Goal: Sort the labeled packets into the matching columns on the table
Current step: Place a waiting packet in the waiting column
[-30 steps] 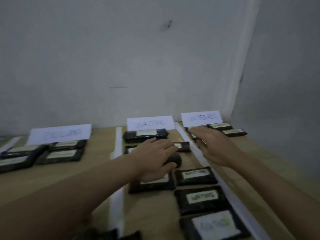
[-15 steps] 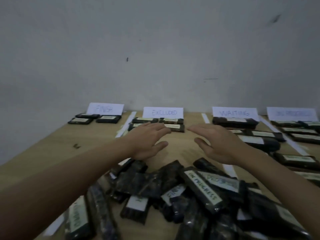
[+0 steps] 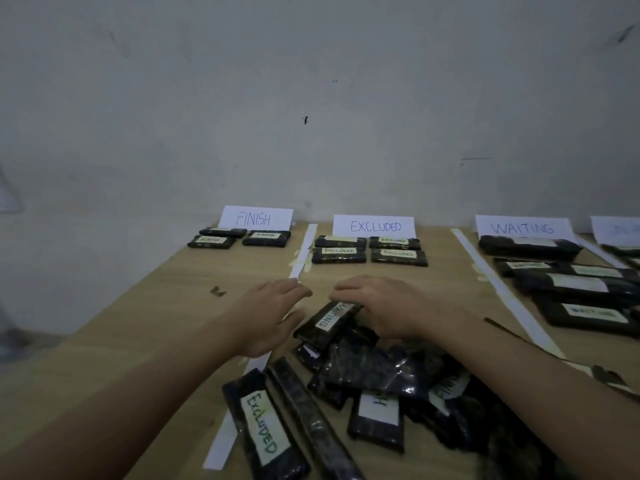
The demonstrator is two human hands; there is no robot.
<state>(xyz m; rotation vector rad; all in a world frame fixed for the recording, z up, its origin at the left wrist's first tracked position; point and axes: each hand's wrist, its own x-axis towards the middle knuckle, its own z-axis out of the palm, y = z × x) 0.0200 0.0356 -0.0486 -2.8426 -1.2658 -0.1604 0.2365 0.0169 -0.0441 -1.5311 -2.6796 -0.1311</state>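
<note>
1. The right hand (image 3: 384, 308) pinches the far end of a dark packet labelled WAITING (image 3: 327, 322), fingers curled over its top edge; the packet tilts up from the heap.
2. The left hand (image 3: 268, 315) hovers just beside that packet, fingers straight and relaxed, grasping nothing.
3. The heap of unsorted packets (image 3: 381, 382) lies at the near edge of the desk (image 3: 156, 334); one at its left reads EXCLUDED (image 3: 265, 431).
4. Along the far edge stand paper signs: FINISH (image 3: 255, 218), EXCLUDED (image 3: 374, 226), WAITING (image 3: 523, 227).
5. Sorted packets lie in front of each sign: three under FINISH (image 3: 239, 237), four under EXCLUDED (image 3: 369, 250), several under WAITING (image 3: 561, 278) toward the right edge.
6. White paper strips (image 3: 304, 249) divide the columns.
</note>
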